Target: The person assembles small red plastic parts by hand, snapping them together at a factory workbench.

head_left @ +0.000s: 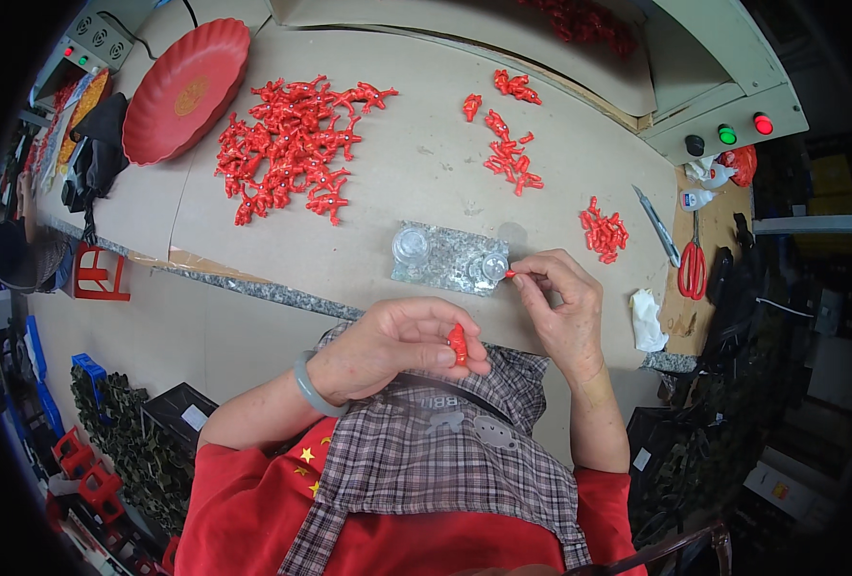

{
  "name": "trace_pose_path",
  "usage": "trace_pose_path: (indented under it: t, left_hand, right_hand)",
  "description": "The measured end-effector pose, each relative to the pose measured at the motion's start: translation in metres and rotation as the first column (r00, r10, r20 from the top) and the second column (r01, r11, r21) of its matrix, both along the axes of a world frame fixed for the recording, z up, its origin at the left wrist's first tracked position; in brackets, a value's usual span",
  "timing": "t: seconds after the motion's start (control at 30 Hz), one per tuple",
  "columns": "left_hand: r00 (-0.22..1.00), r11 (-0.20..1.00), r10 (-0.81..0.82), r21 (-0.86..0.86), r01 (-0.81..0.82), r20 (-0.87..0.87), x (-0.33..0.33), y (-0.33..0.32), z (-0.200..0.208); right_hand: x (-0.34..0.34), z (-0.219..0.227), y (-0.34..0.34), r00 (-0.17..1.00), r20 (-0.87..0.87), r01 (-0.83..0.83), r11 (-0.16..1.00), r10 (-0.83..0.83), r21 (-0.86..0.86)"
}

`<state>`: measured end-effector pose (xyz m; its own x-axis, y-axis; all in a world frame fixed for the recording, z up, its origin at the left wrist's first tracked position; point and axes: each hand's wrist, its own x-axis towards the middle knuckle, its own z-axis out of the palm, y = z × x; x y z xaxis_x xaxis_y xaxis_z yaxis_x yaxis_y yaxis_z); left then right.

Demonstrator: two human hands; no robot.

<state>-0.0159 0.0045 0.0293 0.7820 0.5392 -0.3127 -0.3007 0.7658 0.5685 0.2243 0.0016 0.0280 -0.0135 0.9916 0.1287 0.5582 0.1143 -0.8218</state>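
Note:
My left hand [402, 346] holds a small red plastic figure part [458, 344] upright between thumb and fingers, just above my lap. In my right hand [562, 293] a smaller red piece [511, 274] is pinched between thumb and forefinger. That piece is at the rim of a small clear round dish [494, 267], close enough that I cannot tell whether it touches. The dish sits on the right end of a speckled grey slab [448, 272]. A larger clear dish [410, 246] stands at the slab's left end.
A big heap of red figures [287, 144] lies left of centre, beside a red scalloped tray [187, 91]. Loose red parts [514, 163] and a small pile [603, 230] lie to the right. Near the right edge are a cutter knife [657, 227], red scissors [693, 270] and white cloth [649, 320].

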Motion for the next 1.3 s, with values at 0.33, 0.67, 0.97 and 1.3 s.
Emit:
trace_pose_path:
  t: [0.33, 0.67, 0.97, 1.3]
  left_hand:
    - [0.996, 0.998, -0.048, 0.033, 0.051, -0.078, 0.002, -0.001, -0.015]
    - [0.993, 0.995, -0.085, 0.036, 0.088, -0.085, 0.001, -0.001, -0.022]
    - [0.995, 0.997, -0.057, 0.055, 0.062, -0.082, 0.002, -0.002, -0.021]
    - [0.989, 0.976, 0.042, 0.217, -0.01, -0.14, 0.002, -0.002, -0.025]
  right_hand:
    - [-0.006, 0.001, 0.001, 0.992, 0.12, -0.042, 0.995, 0.031, 0.089]
    - [-0.011, -0.002, 0.0, 0.97, 0.237, -0.1, 0.975, 0.05, 0.201]
    - [-0.007, 0.005, -0.002, 0.929, 0.359, -0.181, 0.956, 0.09, 0.229]
    - [-0.003, 0.011, -0.008, 0.993, 0.115, -0.01, 0.998, 0.003, 0.064]
